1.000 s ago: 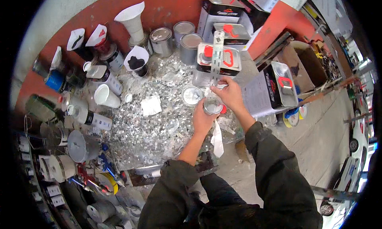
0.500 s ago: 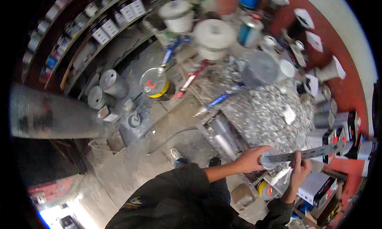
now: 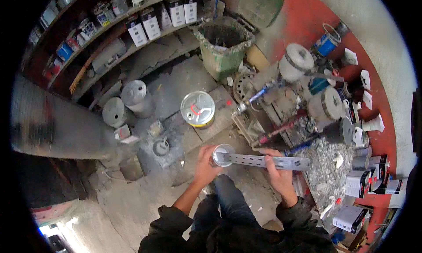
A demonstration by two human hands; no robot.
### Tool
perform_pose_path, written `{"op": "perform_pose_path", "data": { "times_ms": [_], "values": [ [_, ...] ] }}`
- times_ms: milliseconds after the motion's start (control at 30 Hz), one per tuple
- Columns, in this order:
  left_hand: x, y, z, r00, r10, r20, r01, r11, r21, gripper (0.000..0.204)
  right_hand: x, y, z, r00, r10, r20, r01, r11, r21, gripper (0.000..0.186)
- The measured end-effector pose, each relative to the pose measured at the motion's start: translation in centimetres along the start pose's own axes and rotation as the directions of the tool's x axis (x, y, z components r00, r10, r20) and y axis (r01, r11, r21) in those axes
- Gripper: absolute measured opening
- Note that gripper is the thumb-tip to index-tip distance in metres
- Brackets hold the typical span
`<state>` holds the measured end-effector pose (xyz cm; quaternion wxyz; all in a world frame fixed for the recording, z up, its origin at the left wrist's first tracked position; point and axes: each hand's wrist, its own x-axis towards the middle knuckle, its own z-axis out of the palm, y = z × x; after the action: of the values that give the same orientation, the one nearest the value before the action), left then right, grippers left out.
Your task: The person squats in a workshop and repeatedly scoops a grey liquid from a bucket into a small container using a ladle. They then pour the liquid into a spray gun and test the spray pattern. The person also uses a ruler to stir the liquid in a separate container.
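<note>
My left hand [image 3: 206,167] is wrapped round a small clear cup [image 3: 223,155] with a pale grey content at its bottom. In my right hand [image 3: 278,177] is a long flat metal mixing stick [image 3: 246,160] with slots along it, gripped near its outer end. Its other end reaches into the cup's mouth. Beyond the cup stands a yellow-banded metal can [image 3: 198,108] with a red mark on its lid. Several spray guns lie on the bench to the right, among them a blue-handled one [image 3: 259,96].
A splattered workbench [image 3: 327,158] runs along the right side. Lidded buckets [image 3: 296,61] and boxed tins [image 3: 357,183] stand there. A green waste bin [image 3: 220,55] is at the back, beside shelves [image 3: 127,46] of cans. Two grey drums [image 3: 115,112] and a stained pot [image 3: 161,147] sit at left.
My view and body have turned from the bench toward the floor can. Both hands have come away from above the bench, with the cup and stick still held.
</note>
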<state>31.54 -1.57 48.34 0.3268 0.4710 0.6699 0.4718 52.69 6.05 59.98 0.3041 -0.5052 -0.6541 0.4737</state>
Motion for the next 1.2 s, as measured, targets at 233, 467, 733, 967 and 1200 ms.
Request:
{"op": "perform_pose_path", "data": {
  "times_ms": [233,467,733,967,1200],
  "values": [
    [17.1,-3.4,-6.7,0.981,0.181,-0.072,-0.170,0.976,0.139,0.071,12.4,-4.6,8.5,0.999,0.027,0.021,-0.029,0.993,0.119,0.024],
    [42.2,-3.4,-4.9,0.981,0.134,0.140,-0.159,0.970,0.184,0.079,30.5,-4.4,12.5,0.935,0.114,-0.335,0.022,0.926,0.377,0.027],
    [55.9,-9.6,-5.7,0.989,0.126,0.075,-0.130,0.990,0.057,0.105,61.2,2.8,19.0,0.825,0.342,-0.449,0.020,0.777,0.629,0.044],
    [31.0,-23.9,-20.1,0.893,-0.441,0.093,0.450,0.885,-0.123,0.092,72.5,11.7,17.8,0.692,0.621,-0.367,-0.090,0.579,0.811,0.042],
    [-1.1,-27.5,-26.5,0.648,-0.728,-0.225,0.620,0.676,-0.398,0.076,64.2,9.3,19.7,0.611,0.698,-0.372,0.194,0.324,0.926,0.044]
  ]
}}
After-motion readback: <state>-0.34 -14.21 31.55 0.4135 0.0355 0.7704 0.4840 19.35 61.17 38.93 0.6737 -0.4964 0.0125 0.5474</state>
